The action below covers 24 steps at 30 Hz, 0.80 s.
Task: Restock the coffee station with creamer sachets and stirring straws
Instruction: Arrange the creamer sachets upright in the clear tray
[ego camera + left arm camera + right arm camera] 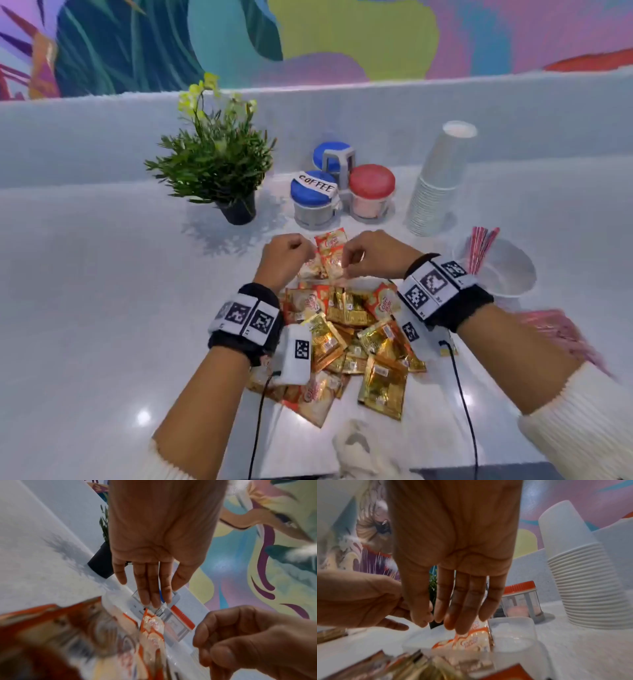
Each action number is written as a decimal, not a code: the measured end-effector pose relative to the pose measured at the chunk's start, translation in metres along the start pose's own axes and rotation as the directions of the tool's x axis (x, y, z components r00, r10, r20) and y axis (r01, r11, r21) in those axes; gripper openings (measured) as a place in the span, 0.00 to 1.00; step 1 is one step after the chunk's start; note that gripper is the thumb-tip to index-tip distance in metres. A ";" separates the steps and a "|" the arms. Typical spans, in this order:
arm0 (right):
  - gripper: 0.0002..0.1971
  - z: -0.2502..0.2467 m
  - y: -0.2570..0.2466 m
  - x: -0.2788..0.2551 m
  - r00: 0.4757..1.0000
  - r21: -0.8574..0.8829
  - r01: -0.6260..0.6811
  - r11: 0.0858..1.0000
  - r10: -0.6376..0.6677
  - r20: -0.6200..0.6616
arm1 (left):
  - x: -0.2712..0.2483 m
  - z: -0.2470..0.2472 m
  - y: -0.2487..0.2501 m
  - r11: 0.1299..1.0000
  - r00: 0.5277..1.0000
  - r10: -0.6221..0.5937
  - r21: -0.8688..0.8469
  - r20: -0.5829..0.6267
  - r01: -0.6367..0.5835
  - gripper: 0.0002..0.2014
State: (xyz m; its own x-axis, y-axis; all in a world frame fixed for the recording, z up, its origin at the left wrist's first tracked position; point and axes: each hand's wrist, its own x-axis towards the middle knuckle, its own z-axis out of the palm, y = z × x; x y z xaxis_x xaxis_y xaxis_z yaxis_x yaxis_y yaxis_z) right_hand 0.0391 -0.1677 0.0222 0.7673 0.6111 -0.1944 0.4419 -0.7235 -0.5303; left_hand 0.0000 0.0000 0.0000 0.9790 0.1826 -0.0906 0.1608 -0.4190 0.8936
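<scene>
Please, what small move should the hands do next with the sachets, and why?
Probably let the sachets drop into the clear tub and release. Both the left hand and the right hand hold them upright at the tub, and the pile nearby waits.

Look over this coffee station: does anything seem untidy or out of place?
Yes. The creamer sachets lie in a loose, overlapping heap on the counter, not sorted. A crumpled white cloth sits at the near edge.
</scene>
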 end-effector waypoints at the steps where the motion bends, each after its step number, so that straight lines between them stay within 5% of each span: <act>1: 0.08 0.005 0.003 0.000 0.999 -0.028 -0.026 0.999 0.027 0.032 | 0.000 0.004 -0.004 0.999 1.000 -0.009 0.046 0.020 0.009 0.08; 10: 0.25 0.031 0.012 -0.013 0.974 -0.165 -0.089 0.982 0.121 0.192 | 0.003 0.026 -0.032 0.938 0.982 -0.128 0.338 0.139 0.075 0.10; 14: 0.32 0.038 0.012 -0.017 0.975 -0.218 -0.062 0.974 0.106 0.196 | 0.000 0.031 -0.031 0.940 0.982 -0.153 0.322 0.112 0.110 0.09; 19: 0.22 0.040 0.015 -0.016 0.978 -0.159 -0.116 0.980 0.141 0.152 | -0.002 0.028 -0.030 0.961 0.981 -0.147 0.252 0.128 0.111 0.09; 24: 0.04 0.022 0.019 -0.022 0.997 0.018 -0.063 0.998 0.064 -0.031 | -0.009 0.019 -0.014 0.996 0.995 -0.083 0.014 0.052 0.082 0.08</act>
State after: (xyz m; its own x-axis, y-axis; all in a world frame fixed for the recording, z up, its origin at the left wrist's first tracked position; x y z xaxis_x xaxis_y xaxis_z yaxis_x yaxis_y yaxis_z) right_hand 0.0206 -0.1875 -0.0016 0.8080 0.5534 -0.2024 0.3838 -0.7548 -0.5319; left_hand -0.0082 -0.0132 -0.0199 0.9675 0.1702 -0.1873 0.2427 -0.4152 0.8768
